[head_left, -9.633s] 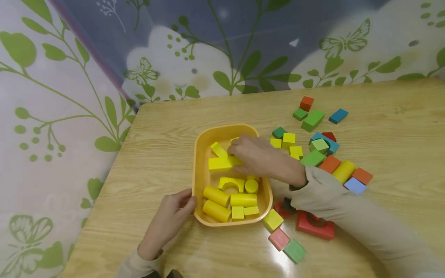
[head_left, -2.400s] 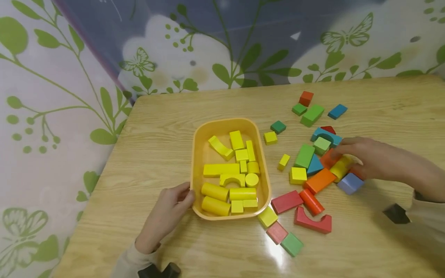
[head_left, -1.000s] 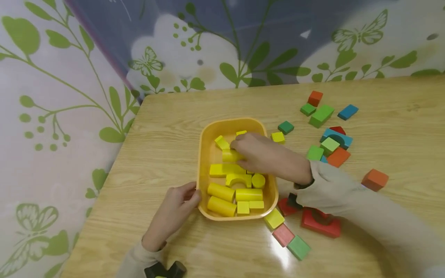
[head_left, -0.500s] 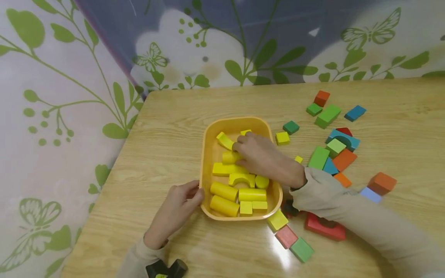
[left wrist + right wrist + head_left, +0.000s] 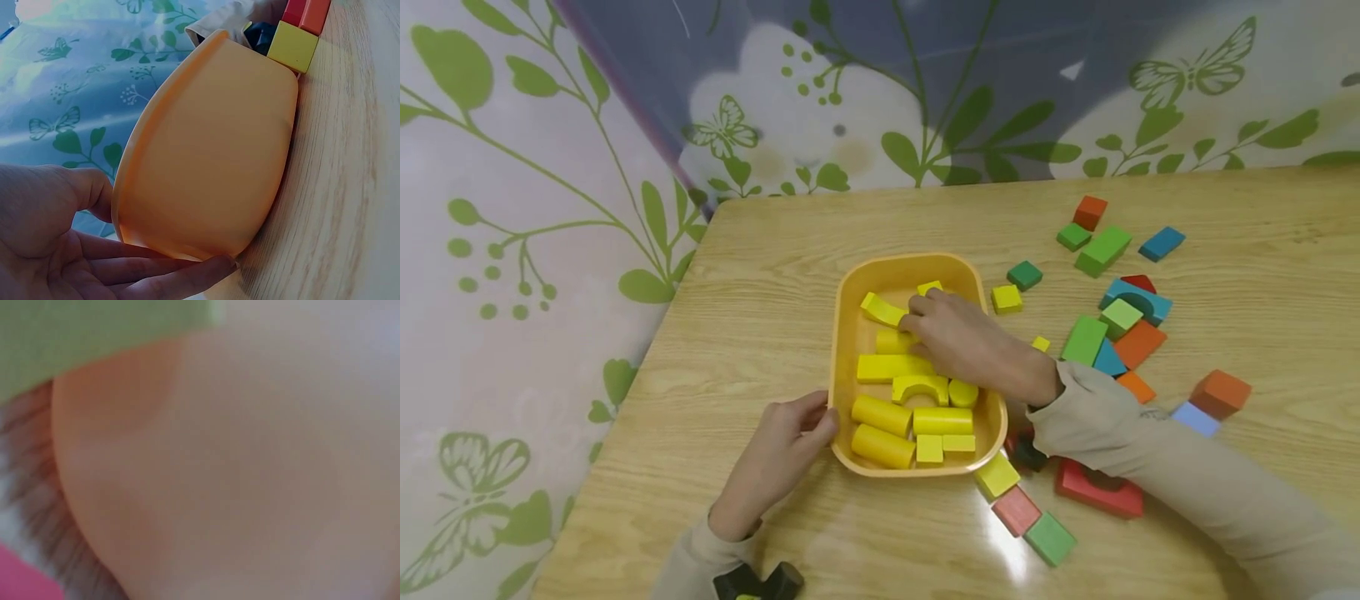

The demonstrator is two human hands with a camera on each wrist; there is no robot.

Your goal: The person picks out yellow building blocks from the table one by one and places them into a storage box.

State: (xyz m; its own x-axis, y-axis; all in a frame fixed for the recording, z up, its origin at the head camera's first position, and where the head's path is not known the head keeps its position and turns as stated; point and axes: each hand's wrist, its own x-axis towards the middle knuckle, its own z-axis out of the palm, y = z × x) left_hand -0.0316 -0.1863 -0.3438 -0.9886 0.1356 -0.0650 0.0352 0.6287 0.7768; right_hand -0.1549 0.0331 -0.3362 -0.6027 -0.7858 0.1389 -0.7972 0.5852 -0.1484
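A yellow-orange tub holds several yellow blocks. My left hand grips the tub's left side; in the left wrist view its thumb is bent at the rim and its fingers lie along the outer wall. Inside the tub, my right hand holds a yellow cylinder block by its right end, above a long yellow block. A yellow arch block and more cylinders lie below. The right wrist view is blurred: mostly the tub's wall, with the right fingertips out of sight.
Right of the tub lie a yellow cube, a green block, a blue arch and other coloured blocks. A red arch is partly under the right sleeve. A patterned wall stands behind the table.
About two seconds ago my right hand was at the yellow cylinder among the loose blocks; now both are inside the tub. My left hand stays at the tub's side.
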